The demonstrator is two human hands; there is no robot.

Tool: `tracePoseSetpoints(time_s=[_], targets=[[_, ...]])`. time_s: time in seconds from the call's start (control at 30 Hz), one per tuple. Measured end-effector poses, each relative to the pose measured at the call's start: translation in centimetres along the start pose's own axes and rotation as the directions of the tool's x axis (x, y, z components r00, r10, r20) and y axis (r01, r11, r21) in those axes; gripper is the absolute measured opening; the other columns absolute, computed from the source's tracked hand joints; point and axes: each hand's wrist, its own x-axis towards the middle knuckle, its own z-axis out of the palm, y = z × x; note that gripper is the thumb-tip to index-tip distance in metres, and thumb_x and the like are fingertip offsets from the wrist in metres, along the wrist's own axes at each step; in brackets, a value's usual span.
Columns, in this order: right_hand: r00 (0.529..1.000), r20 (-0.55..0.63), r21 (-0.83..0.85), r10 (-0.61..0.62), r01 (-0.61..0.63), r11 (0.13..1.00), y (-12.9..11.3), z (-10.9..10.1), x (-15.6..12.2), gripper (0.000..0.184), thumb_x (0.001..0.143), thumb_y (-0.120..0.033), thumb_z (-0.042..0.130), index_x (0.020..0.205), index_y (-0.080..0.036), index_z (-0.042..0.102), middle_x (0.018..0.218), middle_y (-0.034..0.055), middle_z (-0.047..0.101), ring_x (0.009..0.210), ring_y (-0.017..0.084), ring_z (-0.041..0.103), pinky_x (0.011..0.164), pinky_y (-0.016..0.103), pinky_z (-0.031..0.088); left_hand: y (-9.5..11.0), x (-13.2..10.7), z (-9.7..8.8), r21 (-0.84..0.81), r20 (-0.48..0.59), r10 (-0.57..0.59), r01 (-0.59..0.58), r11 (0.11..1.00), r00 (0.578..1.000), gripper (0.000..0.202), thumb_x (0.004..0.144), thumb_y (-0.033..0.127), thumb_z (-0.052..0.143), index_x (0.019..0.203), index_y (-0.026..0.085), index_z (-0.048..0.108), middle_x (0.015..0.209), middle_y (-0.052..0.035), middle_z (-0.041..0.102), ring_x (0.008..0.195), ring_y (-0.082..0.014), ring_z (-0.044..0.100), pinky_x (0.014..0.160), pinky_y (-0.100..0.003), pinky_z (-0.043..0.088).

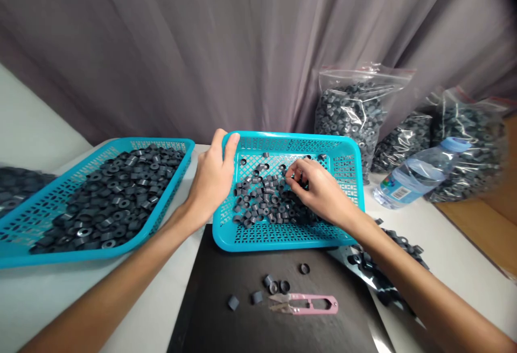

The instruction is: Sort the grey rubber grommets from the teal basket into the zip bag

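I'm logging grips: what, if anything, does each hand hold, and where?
The left hand holds the central basket by its far-left corner; the right hand is among dark rings, any hold hidden.

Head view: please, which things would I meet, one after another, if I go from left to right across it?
Blue basket heaped with dark rings, left hand, right hand, clear plastic bottle with a blue cap.

The person's left hand (214, 172) and right hand (321, 187) are both bare, with slim fingers and smooth backs. Behind the hands, narrow wrists widen gradually into long, slender forearms, the left forearm (121, 284) and right forearm (407, 271) alike bare out to the edge of view.
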Motion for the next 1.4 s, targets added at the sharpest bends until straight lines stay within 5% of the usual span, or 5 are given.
tracePoseSetpoints(time_s=[0.37,0.67,0.83,1.17,1.4], targets=[[0.997,0.045,-0.194,-0.066,0.074,0.978,-0.8,-0.6,-0.2,0.016,0.097,-0.024,0.055,0.101,-0.023,0.070,0.103,0.0085,0.061,0.101,0.025,0.056,0.077,0.034,0.043,0.2,0.3,0.0,0.079,-0.033,0.025,-0.022,0.997,0.999,0.027,0.103,0.044,0.038,0.085,0.026,0.048,0.055,0.0057,0.043,0.050,-0.0167,0.049,0.055,-0.031,0.036],[0.985,-0.055,0.352,0.166,-0.137,0.926,-0.8,-4.1,-1.6,0.009,0.089,-0.026,0.063,0.090,-0.017,0.065,0.092,0.0071,0.069,0.082,0.019,0.065,0.070,0.033,0.053,0.3,0.3,0.0,0.027,-0.008,-0.002,0.002,1.000,1.000,0.026,0.103,0.044,0.038,0.084,0.027,0.044,0.055,0.0059,0.041,0.049,-0.0166,0.047,0.055,-0.031,0.034],[0.974,0.177,0.635,0.140,-0.222,0.740,-0.5,-4.3,-2.2,0.019,0.089,-0.031,0.068,0.100,-0.017,0.063,0.081,0.0026,0.066,0.069,0.015,0.064,0.064,0.030,0.055,0.2,0.3,0.0,0.042,-0.017,-0.006,0.007,0.999,1.000,0.026,0.102,0.045,0.039,0.086,0.027,0.046,0.056,0.0057,0.042,0.050,-0.0169,0.049,0.055,-0.031,0.035],[0.926,0.373,0.797,0.064,-0.355,0.489,1.8,-2.8,-2.5,0.025,0.084,-0.027,0.078,0.103,-0.015,0.069,0.084,0.0039,0.071,0.074,0.014,0.069,0.072,0.028,0.058,-0.3,0.4,0.1,0.055,-0.029,0.006,-0.004,0.998,1.000,0.029,0.102,0.048,0.038,0.085,0.025,0.046,0.056,0.0059,0.042,0.050,-0.0157,0.047,0.054,-0.029,0.034],[0.908,0.419,0.801,-0.004,-0.367,0.473,1.0,-2.3,-2.7,0.023,0.089,-0.023,0.073,0.110,-0.015,0.070,0.082,0.0026,0.071,0.074,0.012,0.070,0.073,0.026,0.058,-0.1,0.4,0.2,0.044,-0.022,0.008,-0.007,0.999,1.000,0.029,0.103,0.046,0.039,0.085,0.025,0.046,0.055,0.0061,0.040,0.049,-0.0152,0.046,0.053,-0.029,0.034]])
